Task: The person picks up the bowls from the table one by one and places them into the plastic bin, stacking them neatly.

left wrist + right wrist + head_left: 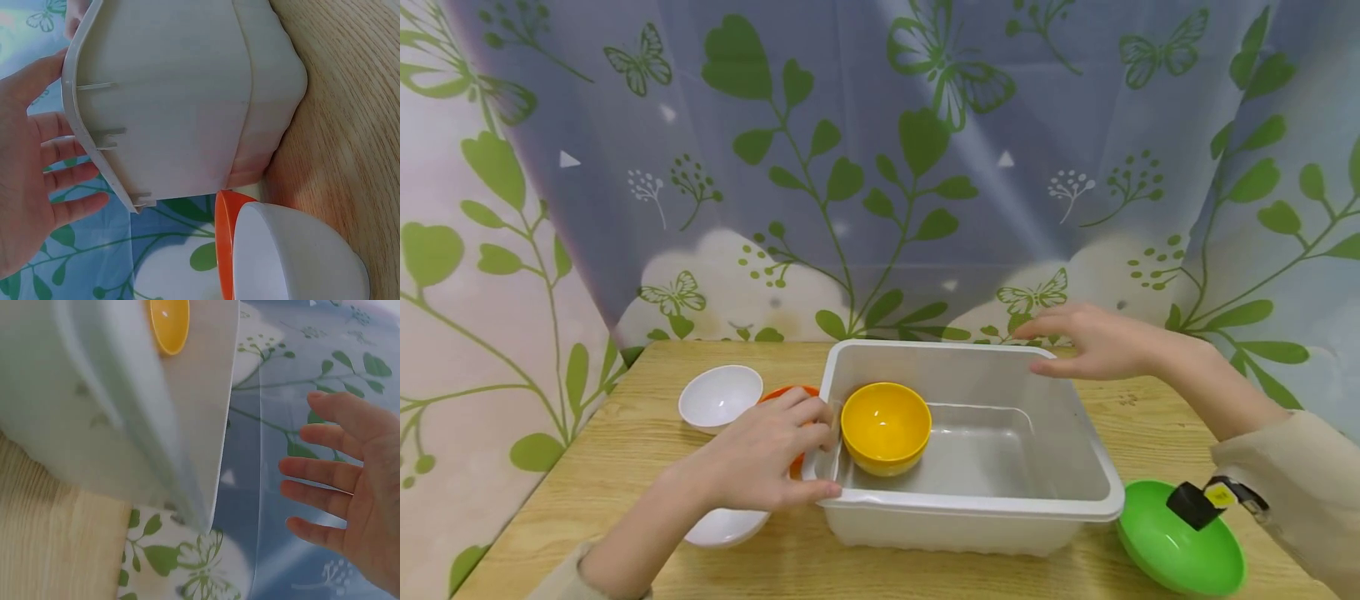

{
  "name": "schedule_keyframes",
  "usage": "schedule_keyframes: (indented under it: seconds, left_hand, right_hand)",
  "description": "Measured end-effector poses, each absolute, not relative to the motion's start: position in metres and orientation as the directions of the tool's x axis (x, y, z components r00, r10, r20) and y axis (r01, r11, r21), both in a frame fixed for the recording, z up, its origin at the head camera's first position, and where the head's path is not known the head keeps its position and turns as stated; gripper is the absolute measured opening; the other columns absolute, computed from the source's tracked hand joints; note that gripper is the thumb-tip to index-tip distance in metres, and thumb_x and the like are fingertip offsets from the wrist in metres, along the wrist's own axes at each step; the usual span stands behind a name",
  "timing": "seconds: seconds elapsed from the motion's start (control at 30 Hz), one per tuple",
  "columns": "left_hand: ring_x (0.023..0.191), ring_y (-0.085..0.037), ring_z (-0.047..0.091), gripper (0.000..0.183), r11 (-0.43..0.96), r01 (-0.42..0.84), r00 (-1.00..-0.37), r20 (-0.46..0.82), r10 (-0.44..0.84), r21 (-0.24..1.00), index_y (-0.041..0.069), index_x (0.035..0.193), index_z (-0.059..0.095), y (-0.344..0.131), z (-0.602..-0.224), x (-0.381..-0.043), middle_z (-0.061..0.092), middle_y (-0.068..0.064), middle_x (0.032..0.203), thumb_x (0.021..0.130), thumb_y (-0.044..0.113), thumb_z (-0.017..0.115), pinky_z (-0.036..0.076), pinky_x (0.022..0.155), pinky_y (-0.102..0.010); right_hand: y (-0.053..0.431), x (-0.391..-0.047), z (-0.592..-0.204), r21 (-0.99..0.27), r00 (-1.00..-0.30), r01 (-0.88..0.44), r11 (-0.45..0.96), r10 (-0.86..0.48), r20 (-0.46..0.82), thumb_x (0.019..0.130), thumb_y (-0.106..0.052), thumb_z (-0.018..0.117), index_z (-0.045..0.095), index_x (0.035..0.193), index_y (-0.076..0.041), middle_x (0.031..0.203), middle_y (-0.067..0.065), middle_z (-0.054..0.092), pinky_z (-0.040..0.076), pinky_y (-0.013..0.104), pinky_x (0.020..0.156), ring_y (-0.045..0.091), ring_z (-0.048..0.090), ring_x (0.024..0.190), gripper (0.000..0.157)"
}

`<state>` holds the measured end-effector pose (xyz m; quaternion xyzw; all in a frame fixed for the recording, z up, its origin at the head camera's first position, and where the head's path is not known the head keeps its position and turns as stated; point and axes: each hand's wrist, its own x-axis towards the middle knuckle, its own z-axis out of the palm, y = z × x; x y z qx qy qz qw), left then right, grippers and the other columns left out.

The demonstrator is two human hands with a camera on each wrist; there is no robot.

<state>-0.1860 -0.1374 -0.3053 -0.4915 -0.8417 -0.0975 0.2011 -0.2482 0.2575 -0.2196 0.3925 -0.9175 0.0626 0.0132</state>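
Note:
A white plastic bin (962, 505) stands on the table, with a yellow bowl (886, 427) upright inside at its left end. My left hand (763, 462) lies over the bin's left rim, thumb at the front corner. Its fingers (65, 150) are loosely bent and spread along the rim in the left wrist view, not wrapped round it. Above the right rear corner of the bin, my right hand (1097, 340) hovers with relaxed, spread fingers and holds nothing. An orange bowl (796, 468) left of the bin is partly hidden behind my left hand.
On the left of the wooden table (625, 442) are a white bowl (721, 396) at the back and another white bowl (727, 527) nearer, partly under my left arm. A green bowl (1180, 542) sits right of the bin, below my right forearm. A patterned curtain (865, 167) hangs behind.

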Motion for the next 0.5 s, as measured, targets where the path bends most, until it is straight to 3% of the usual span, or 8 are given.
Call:
schedule_keyframes:
  seconds: [0.17, 0.5]
  left_hand:
    - [0.089, -0.015, 0.045, 0.041, 0.503, 0.863, -0.439, 0.426, 0.791, -0.044, 0.018, 0.083, 0.060, -0.137, -0.305, -0.186, 0.052, 0.007, 0.096, 0.081, 0.059, 0.058, 0.040, 0.074, -0.029]
    - [0.087, -0.017, 0.046, 0.052, 0.467, 0.879, -0.376, 0.467, 0.801, -0.093, 0.016, 0.080, 0.057, -0.137, -0.307, -0.188, 0.050, 0.005, 0.093, 0.069, 0.066, 0.066, 0.040, 0.077, -0.032]
  right_hand:
    - [0.279, -0.244, -0.225, -0.128, -0.729, -0.684, 0.718, -0.677, 0.099, 0.092, -0.032, 0.057, 0.056, 0.126, -0.011, 0.123, 0.008, 0.057, 0.039, 0.055, 0.090, 0.033, 0.050, 0.114, 0.041]
    - [0.321, -0.232, -0.246, -0.185, -0.807, -0.590, 0.786, -0.583, 0.096, 0.091, -0.030, 0.059, 0.057, 0.124, -0.004, 0.118, 0.012, 0.060, 0.046, 0.051, 0.081, 0.030, 0.060, 0.100, 0.042]
